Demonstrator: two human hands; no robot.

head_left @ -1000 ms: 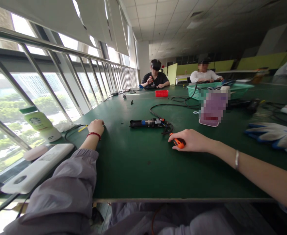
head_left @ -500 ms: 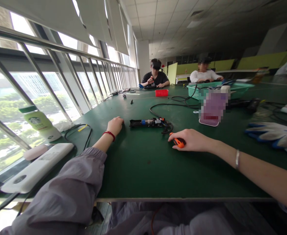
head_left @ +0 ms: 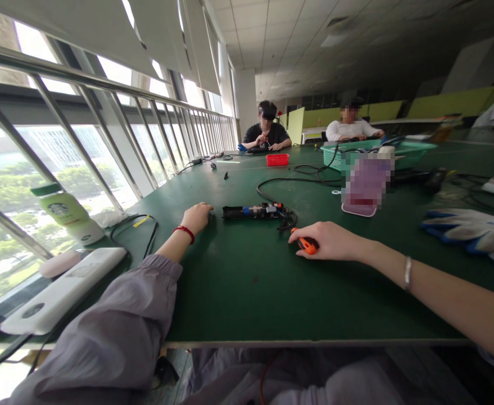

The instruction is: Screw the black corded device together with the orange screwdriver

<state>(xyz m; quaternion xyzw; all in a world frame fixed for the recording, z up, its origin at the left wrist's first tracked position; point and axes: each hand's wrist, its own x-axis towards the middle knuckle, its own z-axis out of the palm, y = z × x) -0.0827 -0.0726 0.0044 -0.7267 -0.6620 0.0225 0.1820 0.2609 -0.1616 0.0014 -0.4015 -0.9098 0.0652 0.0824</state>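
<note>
My right hand is wrapped round an orange-and-black handle that looks like a screwdriver's; its shaft is not visible. Just beyond it, a black cylindrical device with a blue band, metal fittings and exposed wiring lies across the table. My left hand rests at the left of that device, apart from its black end. Its fingers are curled and pressed together at the tabletop; whatever is between the fingertips is too small or hidden to make out.
Black cable runs from the device towards a green basket. A blurred phone stands before it. Gloves lie right; a bottle and white power bank are left. A red tray and two seated people are farther back.
My left hand has shifted slightly, its fingertips lifting a little and a small gap showing beneath them. My right hand keeps its grip on the handle, and the device stays put.
</note>
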